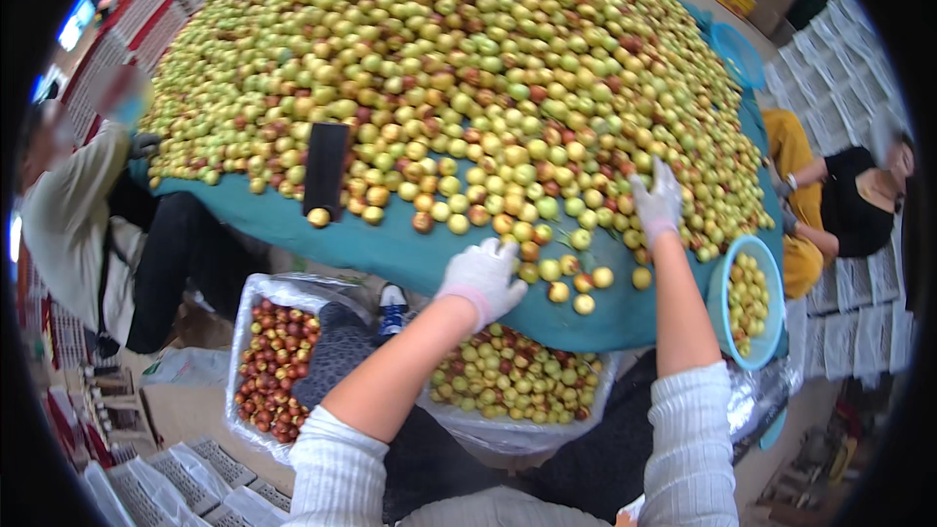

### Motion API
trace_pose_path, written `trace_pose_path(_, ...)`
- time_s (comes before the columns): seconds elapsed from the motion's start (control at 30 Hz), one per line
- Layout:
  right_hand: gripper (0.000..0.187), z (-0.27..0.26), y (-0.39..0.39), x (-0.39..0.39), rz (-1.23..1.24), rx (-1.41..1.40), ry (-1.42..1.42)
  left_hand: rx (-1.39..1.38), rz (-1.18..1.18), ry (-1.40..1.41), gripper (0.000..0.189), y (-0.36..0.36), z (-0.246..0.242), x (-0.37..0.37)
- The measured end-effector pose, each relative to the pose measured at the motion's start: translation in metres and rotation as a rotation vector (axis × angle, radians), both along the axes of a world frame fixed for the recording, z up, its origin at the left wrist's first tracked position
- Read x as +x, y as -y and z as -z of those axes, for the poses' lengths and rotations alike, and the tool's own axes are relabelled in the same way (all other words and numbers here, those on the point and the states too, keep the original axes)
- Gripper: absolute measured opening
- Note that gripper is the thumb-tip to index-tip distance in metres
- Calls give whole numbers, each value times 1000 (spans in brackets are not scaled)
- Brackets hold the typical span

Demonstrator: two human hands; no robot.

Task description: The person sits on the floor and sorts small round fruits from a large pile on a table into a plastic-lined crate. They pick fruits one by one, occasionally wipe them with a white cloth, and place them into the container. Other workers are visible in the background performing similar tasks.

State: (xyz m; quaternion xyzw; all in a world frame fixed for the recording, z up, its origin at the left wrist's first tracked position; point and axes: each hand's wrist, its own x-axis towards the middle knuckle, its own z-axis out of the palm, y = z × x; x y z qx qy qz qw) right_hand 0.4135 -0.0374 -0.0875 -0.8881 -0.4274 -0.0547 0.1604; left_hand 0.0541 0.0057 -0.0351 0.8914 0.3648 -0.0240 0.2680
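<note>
A broad heap of green, yellow and reddish jujube fruits (pixel 468 51) covers a table with a teal cloth (pixel 381 252). My left hand (pixel 483 282), in a white glove, is at the cloth's near edge, its fingertips beside a few loose fruits; whether it touches one I cannot tell. My right hand (pixel 657 197), gloved too, reaches further in with its fingers spread over the right part of the heap. Below my left arm stands a plastic-lined crate of greenish fruits (pixel 512 380). Another lined crate, left of it, holds dark red fruits (pixel 274 366).
A dark rectangular object (pixel 326 168) lies among the fruits. A light blue basket (pixel 774 293) with fruits stands at the right edge. One person (pixel 80 212) sits at the left, another (pixel 842 197) at the right. Lined crates (pixel 842 73) are stacked behind.
</note>
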Motion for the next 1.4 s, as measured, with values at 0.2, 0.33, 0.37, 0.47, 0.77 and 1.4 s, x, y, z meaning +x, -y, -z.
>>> trace_pose_path(0.2, 65, -18, -8, -17, -70, -58, -186, 27, 21, -36, 65, -1, 2, 2)
trace_pose_path(0.33, 71, -23, -8, -49, -87, -260, -265, -55, 12, -98, 72, -4, 0, 3)
trace_pose_path(0.37, 68, -19, -6, -64, -119, -252, -138, -61, 15, -91, 72, -5, 0, 4)
trace_pose_path(0.47, 55, -19, -9, -89, -278, -192, -177, -34, 4, -26, 72, -4, -3, 7)
trace_pose_path(0.77, 27, -28, 7, -137, -245, 122, -32, 349, 115, 485, 61, 21, -17, 12)
trace_pose_path(1.4, 23, -71, 70, -124, -42, -218, 243, -848, 279, 868, 36, 223, -122, -2)
